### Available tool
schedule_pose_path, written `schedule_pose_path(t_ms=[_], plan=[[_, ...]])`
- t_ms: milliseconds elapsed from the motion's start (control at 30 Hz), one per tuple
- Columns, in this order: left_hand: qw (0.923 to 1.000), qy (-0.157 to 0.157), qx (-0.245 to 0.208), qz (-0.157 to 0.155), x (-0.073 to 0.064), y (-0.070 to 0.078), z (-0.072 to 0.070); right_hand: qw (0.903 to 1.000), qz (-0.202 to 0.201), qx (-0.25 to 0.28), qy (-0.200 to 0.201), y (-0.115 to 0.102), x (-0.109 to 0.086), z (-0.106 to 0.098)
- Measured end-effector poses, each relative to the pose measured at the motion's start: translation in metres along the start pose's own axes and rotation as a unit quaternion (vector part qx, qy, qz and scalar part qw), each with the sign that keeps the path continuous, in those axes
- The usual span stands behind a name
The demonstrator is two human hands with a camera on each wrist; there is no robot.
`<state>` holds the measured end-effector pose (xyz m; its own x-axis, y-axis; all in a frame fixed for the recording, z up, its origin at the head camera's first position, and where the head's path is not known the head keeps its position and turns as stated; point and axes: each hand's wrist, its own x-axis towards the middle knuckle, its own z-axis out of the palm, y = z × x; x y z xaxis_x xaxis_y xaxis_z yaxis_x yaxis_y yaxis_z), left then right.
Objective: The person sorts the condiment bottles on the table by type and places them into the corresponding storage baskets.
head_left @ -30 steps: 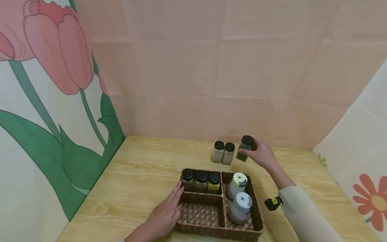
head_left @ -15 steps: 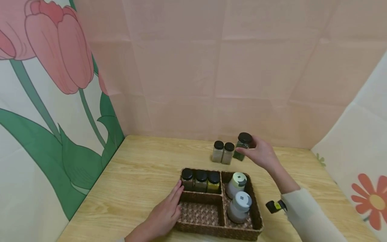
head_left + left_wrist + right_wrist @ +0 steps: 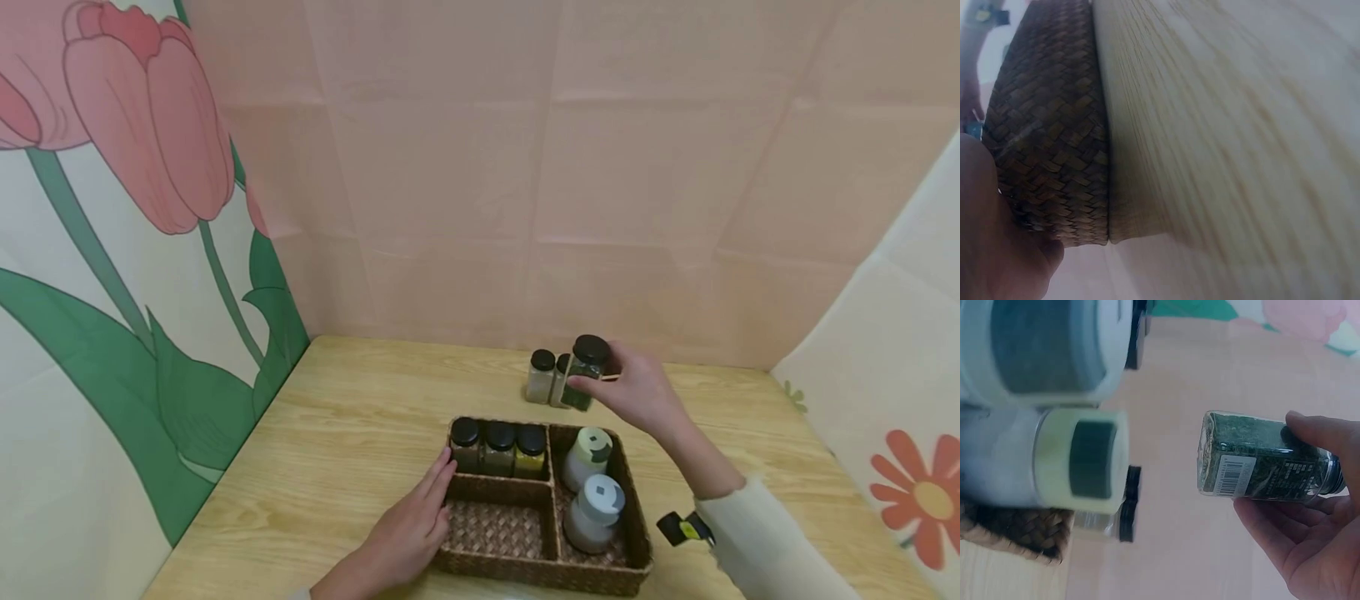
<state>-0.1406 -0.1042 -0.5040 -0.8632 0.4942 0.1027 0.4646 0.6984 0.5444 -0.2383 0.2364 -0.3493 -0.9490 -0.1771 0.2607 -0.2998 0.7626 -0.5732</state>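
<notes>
A clear spice jar (image 3: 1263,456) of green dried herbs, black-lidded and with a barcode label, is held between the thumb and fingers of my right hand (image 3: 637,387). In the head view it overlaps one of two pale-filled spice jars (image 3: 540,379) at the back of the table. My left hand (image 3: 405,529) lies with extended fingers against the left side of a brown woven basket (image 3: 1054,125). Three black-capped spice jars (image 3: 498,450) stand in the basket's back left compartment. Its right compartment holds a yellow-lidded jar (image 3: 588,460) and a white-lidded jar (image 3: 595,514).
The basket's front left compartment (image 3: 498,532) shows its bare woven floor. Wooden table (image 3: 360,417) surrounds the basket, and a pink cloth backdrop (image 3: 525,208) rises behind the table's far edge. A tulip-printed cloth (image 3: 150,250) borders the left side.
My right hand has carried the herb jar leftward, so that it now partly covers the nearer pale jar. The left hand and the basket have stayed in place.
</notes>
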Motion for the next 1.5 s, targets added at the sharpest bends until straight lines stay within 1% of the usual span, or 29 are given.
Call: schedule_pose_path(t_ms=[267,433,633,800,867,967,1067,1400,1500], plan=[[1.0,-0.005,-0.005,-0.004,0.0,0.001,-0.001,1.0,-0.006,-0.007,-0.004,-0.021,-0.014,0.002],[0.9999,-0.007,-0.007,-0.006,0.0,0.001,-0.001,0.9999,-0.002,0.0,-0.013,-0.032,-0.023,0.005],[0.9999,-0.007,-0.003,-0.008,0.0,0.001,-0.001,0.9986,0.003,0.036,-0.038,-0.042,-0.035,0.014],[0.9999,-0.005,-0.002,-0.01,-0.001,0.001,0.001,0.9981,0.001,0.029,-0.054,-0.054,-0.043,0.017],[0.9999,-0.005,-0.004,-0.009,-0.002,0.001,0.001,0.9977,-0.006,0.034,-0.059,-0.058,-0.046,0.018],[1.0,-0.002,-0.005,-0.006,-0.003,0.0,0.002,0.9959,-0.016,0.057,-0.068,-0.063,-0.05,0.022],[1.0,0.001,-0.006,-0.005,-0.003,0.0,0.002,0.9951,-0.027,0.061,-0.073,-0.068,-0.054,0.027],[0.9999,0.014,0.003,-0.001,-0.002,-0.001,0.003,0.996,-0.045,0.018,-0.075,-0.082,-0.066,0.049],[0.9998,0.017,0.006,0.001,-0.002,-0.001,0.003,0.9942,-0.065,0.022,-0.082,-0.084,-0.068,0.055]])
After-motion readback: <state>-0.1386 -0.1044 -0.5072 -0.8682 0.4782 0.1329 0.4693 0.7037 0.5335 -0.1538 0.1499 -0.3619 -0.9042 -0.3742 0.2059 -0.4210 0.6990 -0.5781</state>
